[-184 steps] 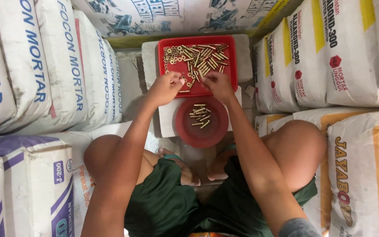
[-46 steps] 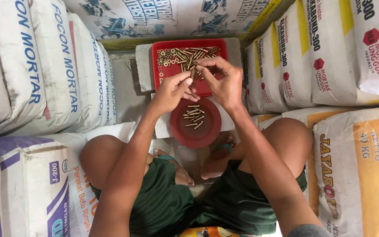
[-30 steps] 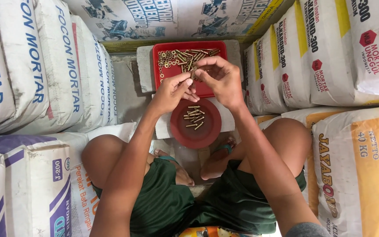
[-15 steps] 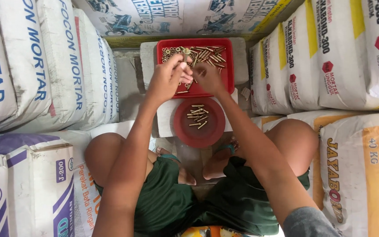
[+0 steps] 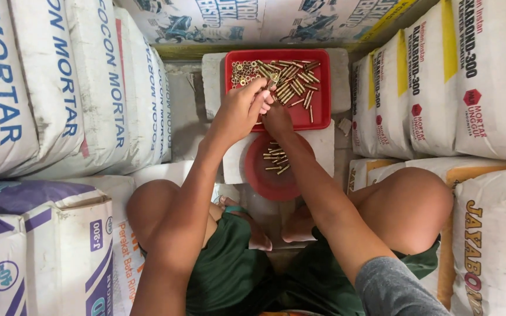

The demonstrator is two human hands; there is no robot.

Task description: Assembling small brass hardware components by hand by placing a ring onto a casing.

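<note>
Reaching over the red tray (image 5: 322, 99), the left hand (image 5: 238, 114) pinches among the brass pins (image 5: 291, 82); the right hand (image 5: 277, 119), nearer the round dish (image 5: 265, 178), curls half shut, its hold hidden.

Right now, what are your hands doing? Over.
Left hand and right hand both at the near edge of the red tray, fingers among the brass bolts. Few bolts in red bowl. Nothing in the way.

Both arms reach forward, left hand (image 5: 238, 114) and right hand (image 5: 277, 117) touching, fingers curled downward
</note>
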